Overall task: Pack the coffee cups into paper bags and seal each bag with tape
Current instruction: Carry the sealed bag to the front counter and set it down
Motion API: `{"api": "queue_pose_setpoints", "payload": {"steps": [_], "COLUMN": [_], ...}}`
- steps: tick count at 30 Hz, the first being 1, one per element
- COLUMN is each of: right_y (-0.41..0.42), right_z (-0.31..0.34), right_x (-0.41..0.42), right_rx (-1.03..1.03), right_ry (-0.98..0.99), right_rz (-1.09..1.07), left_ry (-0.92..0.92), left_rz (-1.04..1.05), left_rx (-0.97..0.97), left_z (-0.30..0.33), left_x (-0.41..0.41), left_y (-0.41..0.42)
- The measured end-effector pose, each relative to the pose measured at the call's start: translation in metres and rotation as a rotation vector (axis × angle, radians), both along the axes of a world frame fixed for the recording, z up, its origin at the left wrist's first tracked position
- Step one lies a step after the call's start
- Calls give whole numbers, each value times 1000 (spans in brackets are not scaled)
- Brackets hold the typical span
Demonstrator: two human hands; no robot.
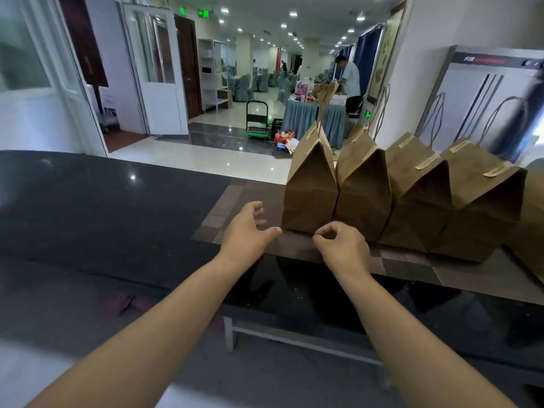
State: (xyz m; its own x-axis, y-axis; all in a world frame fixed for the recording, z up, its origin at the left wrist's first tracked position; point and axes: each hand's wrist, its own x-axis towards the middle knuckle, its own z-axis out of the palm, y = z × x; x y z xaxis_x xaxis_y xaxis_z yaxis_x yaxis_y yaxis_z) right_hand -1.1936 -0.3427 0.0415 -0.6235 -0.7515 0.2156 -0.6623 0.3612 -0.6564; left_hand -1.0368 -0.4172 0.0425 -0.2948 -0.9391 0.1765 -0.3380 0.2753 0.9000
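Note:
Several brown paper bags stand in a row on a dark woven mat [406,260], tops folded shut and taped, rope handles up. The leftmost bag [312,184] is nearest my hands; beside it stand a second bag [365,192] and a third bag [418,198]. My left hand [250,231] hovers just left of the leftmost bag's base, fingers spread and relaxed, holding nothing. My right hand [341,245] sits in front of that bag's base with fingers curled, thumb and forefinger close together; nothing is visible between them. No coffee cups show.
The mat lies on a long black counter [103,216] that stretches left. A steel cabinet [485,92] stands behind the bags. Beyond the counter is a tiled hall with a green trolley [257,119], a draped table [309,119] and a person [350,83].

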Motion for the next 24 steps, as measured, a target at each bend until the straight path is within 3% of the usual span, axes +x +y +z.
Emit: {"api": "queue_pose_setpoints", "payload": {"steps": [14, 24], "right_y": [43, 72], "right_z": [28, 21], "right_x": [135, 283], "right_rx": [106, 229], "right_ry": [25, 42], "right_rz": [408, 595], "left_ry": [78, -118], "left_rz": [5, 141], "left_rx": [33, 30], "left_z": [9, -6], "left_x": [155, 344], "left_y": [88, 146]}}
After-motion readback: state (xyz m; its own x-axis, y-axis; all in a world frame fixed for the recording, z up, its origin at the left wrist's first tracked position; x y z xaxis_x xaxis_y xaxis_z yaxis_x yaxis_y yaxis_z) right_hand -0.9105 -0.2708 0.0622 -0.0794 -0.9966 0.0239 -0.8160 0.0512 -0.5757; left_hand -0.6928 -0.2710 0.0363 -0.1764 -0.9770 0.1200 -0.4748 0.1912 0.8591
